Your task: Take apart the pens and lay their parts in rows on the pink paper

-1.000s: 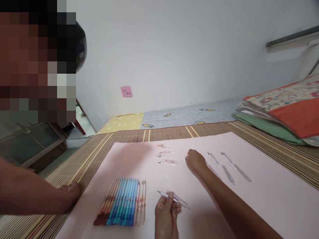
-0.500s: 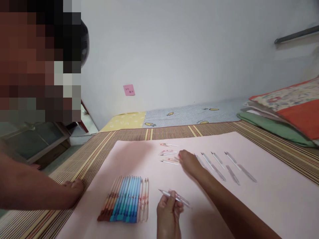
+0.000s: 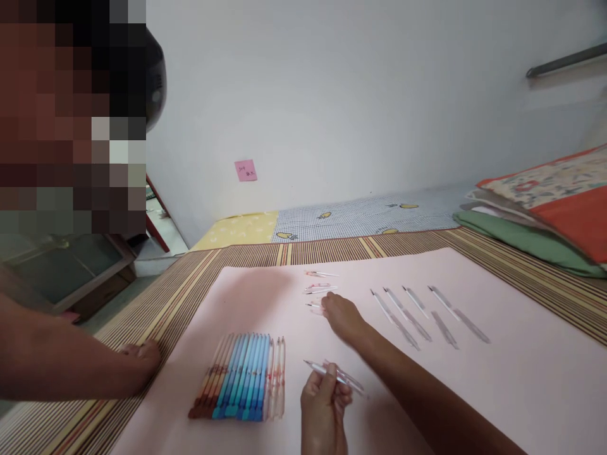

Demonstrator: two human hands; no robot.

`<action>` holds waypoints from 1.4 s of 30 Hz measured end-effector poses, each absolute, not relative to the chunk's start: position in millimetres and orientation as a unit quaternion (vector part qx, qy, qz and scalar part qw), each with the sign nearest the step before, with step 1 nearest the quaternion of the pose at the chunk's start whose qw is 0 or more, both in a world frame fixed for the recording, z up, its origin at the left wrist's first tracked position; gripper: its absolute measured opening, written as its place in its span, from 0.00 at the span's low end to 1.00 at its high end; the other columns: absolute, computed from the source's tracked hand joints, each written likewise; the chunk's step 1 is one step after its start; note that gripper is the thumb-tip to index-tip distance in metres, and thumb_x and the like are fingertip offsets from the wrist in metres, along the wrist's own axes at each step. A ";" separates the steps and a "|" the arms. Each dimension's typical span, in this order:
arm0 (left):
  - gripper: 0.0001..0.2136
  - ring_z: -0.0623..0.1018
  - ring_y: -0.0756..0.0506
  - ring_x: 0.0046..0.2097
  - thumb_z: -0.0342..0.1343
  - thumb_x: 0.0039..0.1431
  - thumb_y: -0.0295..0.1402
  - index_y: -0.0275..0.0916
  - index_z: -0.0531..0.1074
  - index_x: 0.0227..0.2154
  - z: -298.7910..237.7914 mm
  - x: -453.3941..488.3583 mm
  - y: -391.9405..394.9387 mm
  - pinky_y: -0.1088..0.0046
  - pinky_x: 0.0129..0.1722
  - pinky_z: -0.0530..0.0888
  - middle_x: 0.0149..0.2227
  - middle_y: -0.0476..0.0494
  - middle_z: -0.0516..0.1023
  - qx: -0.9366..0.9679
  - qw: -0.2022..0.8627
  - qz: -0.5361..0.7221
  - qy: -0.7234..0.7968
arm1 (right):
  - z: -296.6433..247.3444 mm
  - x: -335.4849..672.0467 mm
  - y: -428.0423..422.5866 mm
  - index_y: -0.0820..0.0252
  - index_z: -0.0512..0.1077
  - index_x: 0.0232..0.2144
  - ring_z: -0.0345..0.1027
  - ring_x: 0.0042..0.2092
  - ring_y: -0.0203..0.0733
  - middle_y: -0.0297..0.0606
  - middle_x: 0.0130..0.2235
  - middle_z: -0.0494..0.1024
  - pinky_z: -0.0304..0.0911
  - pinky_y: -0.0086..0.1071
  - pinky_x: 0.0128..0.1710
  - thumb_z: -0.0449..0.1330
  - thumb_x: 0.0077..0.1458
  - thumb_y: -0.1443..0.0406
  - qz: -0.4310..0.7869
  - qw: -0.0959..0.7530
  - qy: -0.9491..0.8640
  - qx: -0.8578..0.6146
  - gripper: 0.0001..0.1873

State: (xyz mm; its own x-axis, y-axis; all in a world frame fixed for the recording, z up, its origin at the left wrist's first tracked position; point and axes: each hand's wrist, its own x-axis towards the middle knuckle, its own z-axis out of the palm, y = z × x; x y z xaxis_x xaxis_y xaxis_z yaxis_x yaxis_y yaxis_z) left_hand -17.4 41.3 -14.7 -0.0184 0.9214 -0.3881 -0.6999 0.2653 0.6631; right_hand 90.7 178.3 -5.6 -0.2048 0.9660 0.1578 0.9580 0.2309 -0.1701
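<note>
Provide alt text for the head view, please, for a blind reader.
The left hand holds a clear pen over a pink sheet while the right hand reaches to small pen parts. A row of coloured pens lies at left, clear tubes at right; another person's hand rests on the striped mat.

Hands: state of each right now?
Left hand: closed on a clear pen.
Right hand: over the small pen parts, palm down; grip cannot be told.

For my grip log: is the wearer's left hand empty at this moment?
No: the left hand is closed around a clear pen, held just above the pink sheet.
</note>
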 end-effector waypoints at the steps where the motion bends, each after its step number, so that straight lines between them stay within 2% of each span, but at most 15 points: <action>1: 0.19 0.71 0.53 0.23 0.76 0.35 0.37 0.33 0.74 0.25 -15.7 -17.2 41.3 0.78 0.23 0.69 0.23 0.49 0.74 0.138 0.686 0.591 0.402 | -6.0 92.3 176.1 0.60 0.72 0.40 0.70 0.44 0.46 0.46 0.44 0.76 0.60 0.33 0.40 0.54 0.63 0.70 0.017 0.118 -0.774 -0.622 0.07; 4: 0.18 0.72 0.54 0.23 0.76 0.36 0.37 0.33 0.75 0.27 -19.5 -16.2 41.5 0.79 0.23 0.69 0.24 0.48 0.75 0.132 0.676 0.598 0.409 | -8.8 99.9 167.3 0.59 0.70 0.42 0.71 0.44 0.46 0.44 0.45 0.76 0.60 0.32 0.39 0.56 0.62 0.69 0.016 0.125 -0.771 -0.625 0.06; 8: 0.18 0.72 0.54 0.23 0.76 0.37 0.37 0.33 0.74 0.26 -22.0 -13.4 41.3 0.79 0.23 0.69 0.24 0.49 0.75 0.137 0.676 0.596 0.410 | -9.9 108.5 160.2 0.58 0.70 0.39 0.71 0.42 0.45 0.44 0.44 0.76 0.60 0.32 0.37 0.59 0.61 0.68 0.013 0.138 -0.763 -0.631 0.03; 12: 0.18 0.71 0.53 0.24 0.75 0.38 0.38 0.33 0.75 0.26 -20.9 -10.3 40.0 0.77 0.25 0.69 0.24 0.49 0.74 0.154 0.681 0.587 0.410 | -5.3 106.5 154.9 0.58 0.69 0.42 0.70 0.43 0.46 0.44 0.47 0.74 0.61 0.34 0.40 0.60 0.60 0.68 0.004 0.159 -0.761 -0.629 0.07; 17: 0.20 0.71 0.53 0.24 0.75 0.36 0.42 0.34 0.75 0.26 -21.7 -9.0 39.3 0.77 0.26 0.69 0.24 0.50 0.74 0.159 0.682 0.582 0.414 | -0.5 131.8 135.2 0.56 0.70 0.44 0.69 0.46 0.43 0.41 0.47 0.74 0.59 0.32 0.44 0.54 0.64 0.69 0.003 0.177 -0.748 -0.640 0.08; 20: 0.22 0.71 0.53 0.25 0.75 0.34 0.45 0.34 0.75 0.25 -21.5 -9.2 38.4 0.77 0.26 0.69 0.23 0.49 0.74 0.160 0.685 0.579 0.413 | 3.7 174.9 121.5 0.60 0.70 0.39 0.70 0.41 0.42 0.44 0.42 0.76 0.58 0.31 0.38 0.49 0.65 0.70 0.006 0.168 -0.683 -0.711 0.09; 23: 0.21 0.71 0.53 0.25 0.75 0.34 0.44 0.34 0.75 0.24 -20.8 -9.2 36.9 0.78 0.25 0.69 0.23 0.49 0.74 0.161 0.685 0.575 0.418 | 6.1 210.3 112.5 0.62 0.70 0.34 0.71 0.34 0.42 0.42 0.36 0.76 0.54 0.31 0.31 0.52 0.63 0.68 0.016 0.145 -0.631 -0.762 0.07; 27: 0.19 0.71 0.53 0.25 0.76 0.34 0.39 0.34 0.75 0.24 -20.7 -8.6 35.4 0.78 0.25 0.69 0.23 0.50 0.73 0.160 0.683 0.579 0.415 | -0.2 216.9 115.0 0.63 0.70 0.36 0.73 0.38 0.44 0.46 0.40 0.75 0.53 0.31 0.31 0.55 0.63 0.64 0.018 0.114 -0.619 -0.777 0.07; 34: 0.18 0.71 0.53 0.24 0.77 0.32 0.35 0.34 0.74 0.23 -19.0 -6.8 37.7 0.78 0.23 0.69 0.23 0.49 0.73 0.154 0.679 0.583 0.420 | -8.7 207.5 136.9 0.67 0.71 0.40 0.74 0.41 0.47 0.50 0.43 0.76 0.56 0.32 0.33 0.53 0.64 0.69 0.015 0.090 -0.625 -0.775 0.08; 38: 0.18 0.71 0.53 0.23 0.77 0.31 0.34 0.34 0.74 0.23 -19.3 -6.8 38.5 0.78 0.23 0.69 0.22 0.50 0.73 0.150 0.684 0.577 0.421 | -7.3 209.3 144.1 0.65 0.71 0.40 0.73 0.44 0.47 0.49 0.44 0.76 0.57 0.32 0.37 0.52 0.64 0.68 0.014 0.092 -0.636 -0.766 0.09; 42: 0.19 0.71 0.53 0.23 0.77 0.32 0.37 0.34 0.75 0.24 -20.9 -6.9 38.8 0.79 0.24 0.69 0.21 0.50 0.73 0.152 0.684 0.575 0.422 | -5.0 205.7 151.2 0.66 0.71 0.38 0.74 0.42 0.47 0.49 0.41 0.77 0.56 0.32 0.35 0.52 0.62 0.69 0.028 0.093 -0.633 -0.768 0.08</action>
State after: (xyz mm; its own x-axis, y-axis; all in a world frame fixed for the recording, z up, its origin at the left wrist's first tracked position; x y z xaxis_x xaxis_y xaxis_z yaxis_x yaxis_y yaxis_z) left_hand -6.9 38.8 -20.9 -0.0176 0.9150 -0.4031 -0.6593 0.2924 0.6927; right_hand 205.7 151.2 -5.0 0.1967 0.9776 0.0748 0.9673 -0.1810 -0.1776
